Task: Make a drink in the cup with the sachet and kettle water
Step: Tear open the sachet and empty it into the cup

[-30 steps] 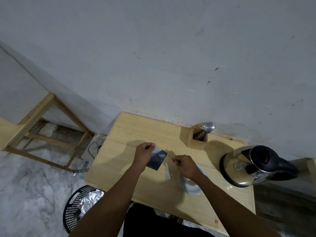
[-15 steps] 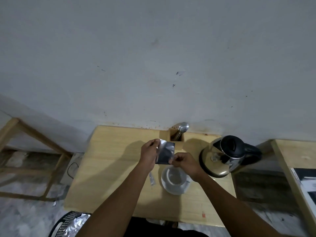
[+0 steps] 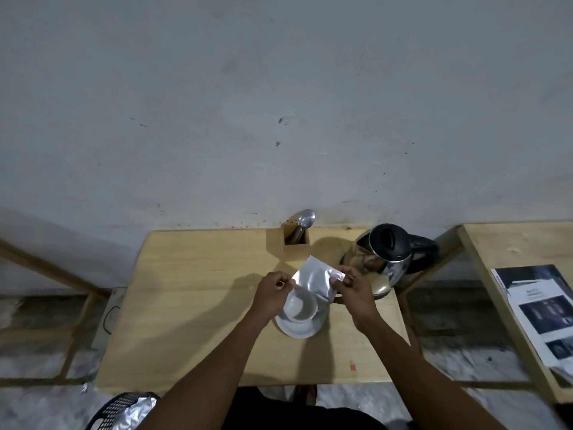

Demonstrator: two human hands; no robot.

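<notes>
Sachet (image 3: 316, 280): pinched at opposite corners by left hand (image 3: 273, 288) and right hand (image 3: 355, 288), long axis across, directly above empty cup (image 3: 300, 305).

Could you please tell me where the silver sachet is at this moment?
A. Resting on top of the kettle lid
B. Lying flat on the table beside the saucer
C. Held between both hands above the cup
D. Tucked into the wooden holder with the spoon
C: the left hand and right hand each pinch an edge of the sachet, which hangs just above the white cup.
</notes>
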